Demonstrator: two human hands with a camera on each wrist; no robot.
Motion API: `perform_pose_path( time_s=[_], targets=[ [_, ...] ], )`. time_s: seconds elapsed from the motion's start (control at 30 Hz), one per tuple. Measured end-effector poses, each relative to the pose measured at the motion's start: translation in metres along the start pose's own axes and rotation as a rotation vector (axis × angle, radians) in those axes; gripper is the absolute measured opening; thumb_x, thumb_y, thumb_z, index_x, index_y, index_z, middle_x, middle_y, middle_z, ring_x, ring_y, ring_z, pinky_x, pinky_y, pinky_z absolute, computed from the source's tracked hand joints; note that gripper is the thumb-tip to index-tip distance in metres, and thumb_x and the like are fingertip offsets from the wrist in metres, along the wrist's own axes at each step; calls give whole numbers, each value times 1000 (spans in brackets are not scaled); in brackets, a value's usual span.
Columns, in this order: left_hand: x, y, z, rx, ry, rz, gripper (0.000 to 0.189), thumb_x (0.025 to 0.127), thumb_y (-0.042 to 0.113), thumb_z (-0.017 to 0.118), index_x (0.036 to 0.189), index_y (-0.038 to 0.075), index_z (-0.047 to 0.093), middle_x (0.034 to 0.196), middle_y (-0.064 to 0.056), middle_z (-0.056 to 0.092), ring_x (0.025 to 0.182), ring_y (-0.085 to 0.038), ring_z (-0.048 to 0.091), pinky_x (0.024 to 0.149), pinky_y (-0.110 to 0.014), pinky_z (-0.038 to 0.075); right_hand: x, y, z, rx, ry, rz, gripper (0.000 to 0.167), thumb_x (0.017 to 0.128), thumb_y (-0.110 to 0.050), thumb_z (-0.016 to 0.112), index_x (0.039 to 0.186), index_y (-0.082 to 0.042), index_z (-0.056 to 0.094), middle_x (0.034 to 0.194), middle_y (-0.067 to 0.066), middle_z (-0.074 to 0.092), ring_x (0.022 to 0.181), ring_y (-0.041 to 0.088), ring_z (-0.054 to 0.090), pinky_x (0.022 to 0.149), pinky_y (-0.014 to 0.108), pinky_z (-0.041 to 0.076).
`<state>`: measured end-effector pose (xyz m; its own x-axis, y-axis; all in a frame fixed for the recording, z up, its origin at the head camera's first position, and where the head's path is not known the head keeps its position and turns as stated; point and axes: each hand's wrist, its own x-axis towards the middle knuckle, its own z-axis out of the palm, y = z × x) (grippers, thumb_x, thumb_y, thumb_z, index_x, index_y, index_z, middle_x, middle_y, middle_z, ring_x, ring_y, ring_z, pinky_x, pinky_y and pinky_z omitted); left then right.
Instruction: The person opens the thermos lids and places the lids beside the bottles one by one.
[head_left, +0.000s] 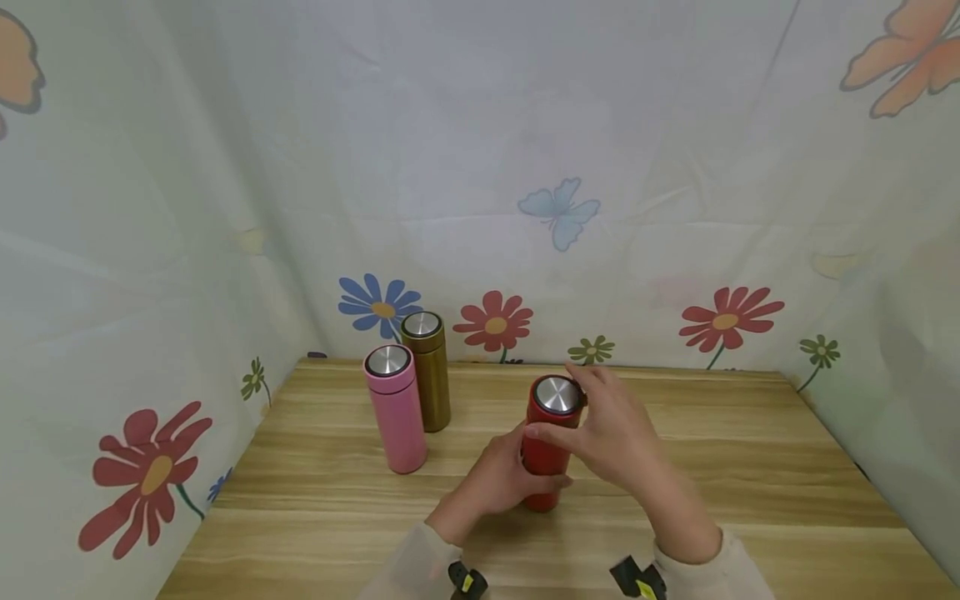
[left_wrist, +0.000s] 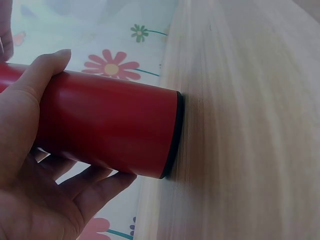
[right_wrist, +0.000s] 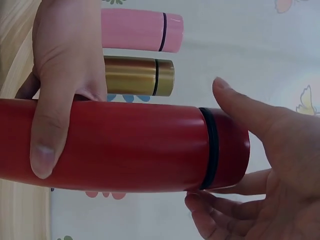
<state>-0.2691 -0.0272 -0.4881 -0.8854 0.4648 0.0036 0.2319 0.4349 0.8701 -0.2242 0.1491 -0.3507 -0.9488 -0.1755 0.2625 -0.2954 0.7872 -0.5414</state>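
Red flask [head_left: 543,457]: it is standing close to upright on the tabletop [head_left: 750,467], about midway between the left and right edges and well in front of the back edge; whether its base is resting fully flat is hard to tell.
Left hand [head_left: 497,477]: its fingers [left_wrist: 102,192] are gripping the lower body, the thumb on the opposite side.
Right hand [head_left: 611,425]: its fingers are curving round the cap [right_wrist: 232,150], thumb opposite; how firmly they are pressing, one cannot tell.
Black ring [right_wrist: 211,147]: it is marking the seam between body and cap.
Pink flask [head_left: 401,425]: it is standing nearer the back left corner, apart from both hands.
Gold flask [head_left: 432,375]: it is standing just behind the pink one, closer to the back edge.
Slipping risk: should the cap be twisting against a loose left grip, the smooth body could be spinning in the palm.
Tipping risk: a sideways push high on the cap could be toppling this tall, narrow shape, mostly if the base is sitting unevenly.
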Motion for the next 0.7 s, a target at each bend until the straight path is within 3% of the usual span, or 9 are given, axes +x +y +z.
perform_pose_path(
  time_s=[0.2,0.43,0.7],
  targets=[
    [-1,2,0,-1,-5,-21,70,87,52,80,146,41,44,135,13,65,121,-12,64,108,-50,53,-3,-8,9,-40,70,36,95,75,-52,90,146,-1,53,125,19,62,109,36,66,91,53,61],
    [-1,2,0,-4,5,-52,67,87,48,82,143,39,47,135,10,65,121,-15,64,108,-51,53,-6,-13,19,-67,168,24,85,74,-42,94,138,1,58,114,17,64,104,33,63,87,50,60],
    [-1,3,-1,-2,-1,-61,69,86,48,82,144,37,46,134,10,66,120,-13,64,109,-51,52,-7,-12,20,-51,197,8,78,75,-38,94,135,-1,61,111,15,65,103,32,62,87,52,57]
  ],
)
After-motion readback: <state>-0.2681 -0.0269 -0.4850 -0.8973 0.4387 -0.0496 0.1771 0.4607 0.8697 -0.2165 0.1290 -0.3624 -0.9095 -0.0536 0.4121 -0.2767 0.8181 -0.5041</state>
